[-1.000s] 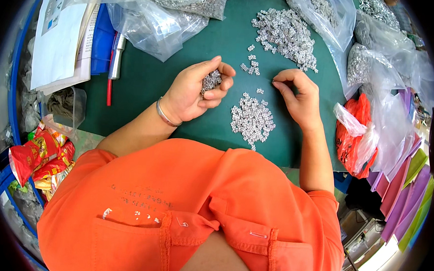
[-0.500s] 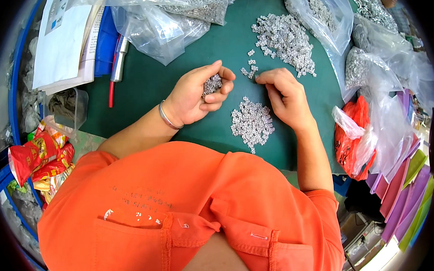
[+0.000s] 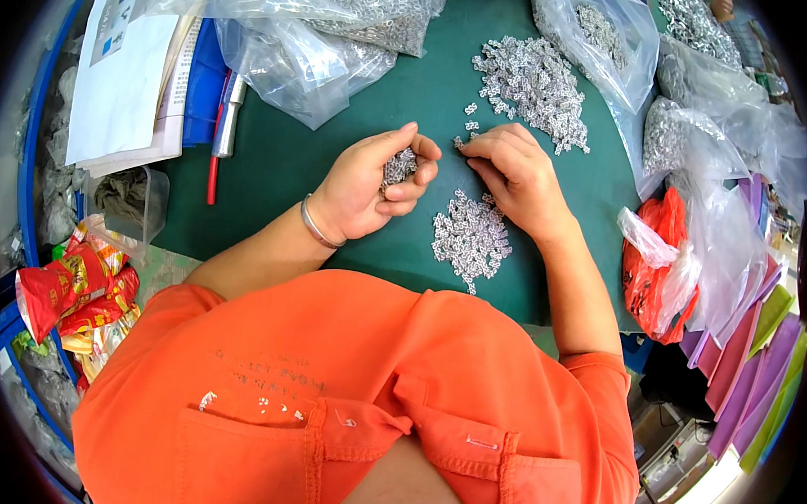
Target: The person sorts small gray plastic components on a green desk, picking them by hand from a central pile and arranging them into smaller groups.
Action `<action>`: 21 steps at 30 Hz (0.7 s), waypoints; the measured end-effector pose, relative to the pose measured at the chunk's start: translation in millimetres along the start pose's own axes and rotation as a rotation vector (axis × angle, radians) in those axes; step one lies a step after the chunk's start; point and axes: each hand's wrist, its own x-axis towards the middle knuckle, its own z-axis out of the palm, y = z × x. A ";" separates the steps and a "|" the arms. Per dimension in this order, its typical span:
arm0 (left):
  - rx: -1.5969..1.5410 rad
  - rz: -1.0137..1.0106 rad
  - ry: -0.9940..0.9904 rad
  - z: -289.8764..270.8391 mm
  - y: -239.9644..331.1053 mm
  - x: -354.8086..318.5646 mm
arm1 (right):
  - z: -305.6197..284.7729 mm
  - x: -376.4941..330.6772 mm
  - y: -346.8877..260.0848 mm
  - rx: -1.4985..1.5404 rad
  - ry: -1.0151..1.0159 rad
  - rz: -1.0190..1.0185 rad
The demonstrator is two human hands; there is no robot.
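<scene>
My left hand is cupped with curled fingers around a clump of small silver metal pieces. To its right, my right hand has thumb and forefinger drawn together, and a small metal piece shows at its fingertips. A few loose pieces lie just beyond those fingers. Farther off spreads a large pile of the same curly, openwork pieces. A smaller pile sits between my forearms, close to my body; part of its upper right edge lies beside my right hand.
Clear plastic bags of metal pieces lie at the far edge of the green table, with another bag at far right. Papers, a red pen and a plastic tub are leftward. A red bag hangs right.
My right hand has shifted slightly left, closer to my left hand, with a piece at its fingertips. My left hand keeps its clump. The whole view has shifted a little.
</scene>
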 end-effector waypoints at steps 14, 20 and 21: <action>-0.019 0.011 -0.020 -2.4 -0.2 -0.3 | 0.3 4.0 7.0 -0.087 0.023 0.178; -0.009 0.010 -0.006 -0.3 0.5 -0.6 | -8.2 -6.8 9.8 -0.009 0.111 0.328; -0.016 0.010 -0.014 -1.0 -0.1 -0.4 | -8.5 -9.0 10.8 -0.037 0.110 0.296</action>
